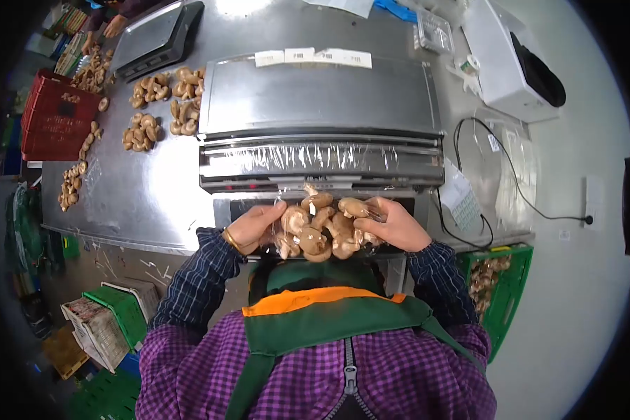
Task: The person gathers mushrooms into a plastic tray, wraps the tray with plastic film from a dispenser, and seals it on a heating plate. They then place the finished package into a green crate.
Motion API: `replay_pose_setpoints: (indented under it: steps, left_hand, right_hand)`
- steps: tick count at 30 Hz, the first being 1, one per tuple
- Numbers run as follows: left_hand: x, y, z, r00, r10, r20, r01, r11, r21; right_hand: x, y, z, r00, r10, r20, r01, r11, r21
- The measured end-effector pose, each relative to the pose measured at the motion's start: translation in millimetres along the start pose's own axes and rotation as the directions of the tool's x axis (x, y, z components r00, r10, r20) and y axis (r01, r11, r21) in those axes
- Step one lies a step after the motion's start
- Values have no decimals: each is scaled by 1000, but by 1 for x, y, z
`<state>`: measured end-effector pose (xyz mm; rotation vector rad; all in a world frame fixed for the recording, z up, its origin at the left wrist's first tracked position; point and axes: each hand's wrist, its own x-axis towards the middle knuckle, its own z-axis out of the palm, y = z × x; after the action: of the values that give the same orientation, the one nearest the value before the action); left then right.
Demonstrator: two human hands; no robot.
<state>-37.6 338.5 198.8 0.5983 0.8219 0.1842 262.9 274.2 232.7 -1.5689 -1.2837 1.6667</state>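
A pile of brown shiitake mushrooms (pixel 322 227) lies right in front of my body, with clear plastic film showing around it. My left hand (pixel 255 227) is closed at the pile's left side, thumb and fingers pinching the film's edge. On the opposite side, my right hand (pixel 397 225) grips the film, its thumb against the mushrooms. Whether a tray sits beneath the pile is hidden. Just beyond my hands stands the metal wrapping machine (pixel 322 98), with a wrinkled strip of film (pixel 315 158) stretched across its front.
Several mushroom piles (pixel 142 131) sit left of the machine, near a scale (pixel 154 38) and a red crate (pixel 52 119). Another person's hand (pixel 115 26) shows at the top left. A green crate of mushrooms (pixel 514 294) stands low right. A black cable (pixel 514 178) runs along the right.
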Motion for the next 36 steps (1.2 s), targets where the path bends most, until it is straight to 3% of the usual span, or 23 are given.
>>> replay_pose_setpoints:
  steps: [2,4,6,7,10,12,15,16,17,18,19,20,21,22,25,28,30,31,32,33,34,35,36]
  left_hand:
    - [-18,-28,13,987,-125,-96,119,990,-70]
    - [-37,-50,14,936,-97,-338,196,941,275]
    - [-49,-69,20,898,138,-417,26,931,364]
    - [-50,-80,24,859,241,-451,-78,933,351]
    - [-51,-98,22,748,317,-583,-211,947,244]
    - [-69,-90,20,686,281,-671,-129,955,268]
    - [-65,-127,5,766,-57,-641,161,981,105]
    - [-47,-161,-12,796,76,-601,82,970,231]
    - [-22,-186,-21,857,65,-511,39,981,190]
    - [-7,-188,-8,923,297,-246,-226,933,278]
    - [4,-174,6,927,362,-94,-318,896,310]
    - [12,-162,18,911,407,62,-407,868,283]
    - [13,-151,33,902,411,134,-431,883,188]
    - [10,-140,47,899,411,153,-426,900,89]
    - [-19,-105,81,920,374,115,-376,927,-7]
    - [-44,-84,91,939,337,-65,-323,931,169]
    - [-55,-72,97,853,490,-182,-516,845,-144]
    - [-69,-67,110,846,463,-265,-515,839,-177]
    - [-76,-63,114,915,221,-337,-280,950,-136]
    - [-78,-62,114,896,397,-198,-335,898,285]
    - [-75,-57,114,865,502,13,-392,659,643]
    - [-62,-53,119,861,502,-83,-365,723,586]
    - [-46,-55,120,904,396,-159,-340,893,294]
  right_hand:
    - [-23,9,6,963,266,47,-267,963,21]
    - [-41,29,21,961,271,-54,-273,962,-28]
    - [-50,34,38,915,202,-348,-201,979,41]
    - [-48,49,47,869,50,-492,-86,995,-52]
    - [-48,56,45,720,-226,-656,155,974,-164]
    - [-81,60,35,780,25,-625,-19,1000,16]
    - [-94,116,49,889,98,-447,-139,988,-61]
    - [-89,139,58,913,173,-370,-222,971,-94]
    - [-79,144,68,942,178,-286,-205,977,-65]
    - [-61,187,81,992,71,-100,-60,992,115]
    - [-61,175,94,997,60,-38,-48,966,253]
    - [-60,144,98,997,-13,78,-22,904,428]
    - [-55,158,117,999,-33,43,0,797,604]
    - [-54,173,122,999,-35,32,9,795,606]
    - [-64,119,123,976,-98,193,-89,632,770]
    - [-81,69,111,926,-202,318,-201,448,871]
    - [-92,59,106,953,-124,278,-203,422,884]
    - [-94,56,102,970,-140,200,-54,675,736]
    - [-99,55,102,977,-169,129,81,858,508]
    - [-97,53,109,968,-154,199,-104,476,873]
    - [-93,49,108,969,-161,187,-91,471,877]
    - [-89,43,104,908,-377,182,-109,207,972]
    - [-89,41,101,815,-569,111,-178,-63,982]
